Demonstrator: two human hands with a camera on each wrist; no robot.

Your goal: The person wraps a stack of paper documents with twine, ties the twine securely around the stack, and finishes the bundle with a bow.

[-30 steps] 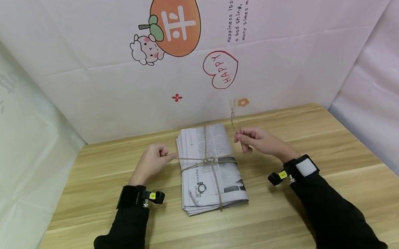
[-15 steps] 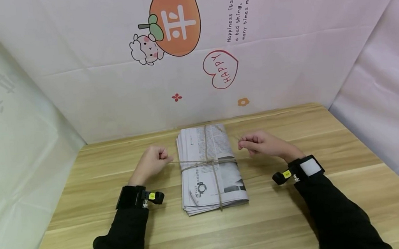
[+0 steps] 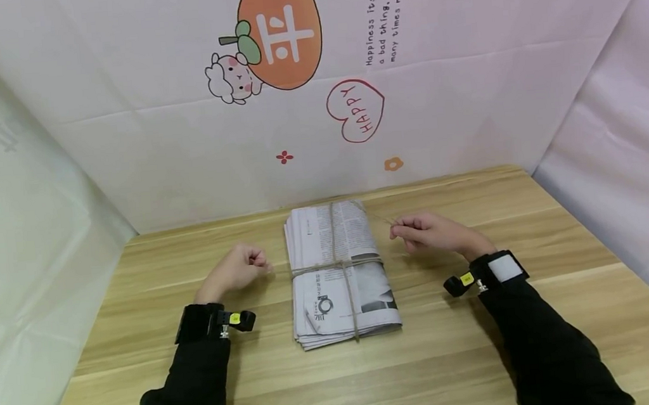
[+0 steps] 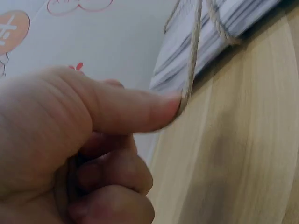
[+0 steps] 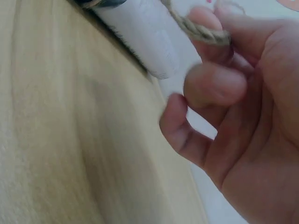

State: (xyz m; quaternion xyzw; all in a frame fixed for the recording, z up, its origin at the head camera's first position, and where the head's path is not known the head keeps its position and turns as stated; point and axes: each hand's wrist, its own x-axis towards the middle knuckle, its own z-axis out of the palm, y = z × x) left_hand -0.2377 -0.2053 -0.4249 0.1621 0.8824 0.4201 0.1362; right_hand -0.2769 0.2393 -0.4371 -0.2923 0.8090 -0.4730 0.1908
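We see the newspaper bundle (image 3: 320,298) lying flat at the middle of the table (image 3: 293,383), its far end close to the back edge, with twine (image 3: 333,233) across its top. Compared with 1 second ago, the left hand (image 3: 232,270) sits farther out toward the table's left edge, the right hand (image 3: 432,231) slightly nearer the right edge, and the slack twine that stood up beside the right hand no longer shows. The left fingers are curled in, pinching 1 strand with the thumb; the right fingers are loosely bent, thumb and forefinger pinching another. We judge the 2 pulls have drawn the tie flatter and snugger; how firm it is, we cannot tell.
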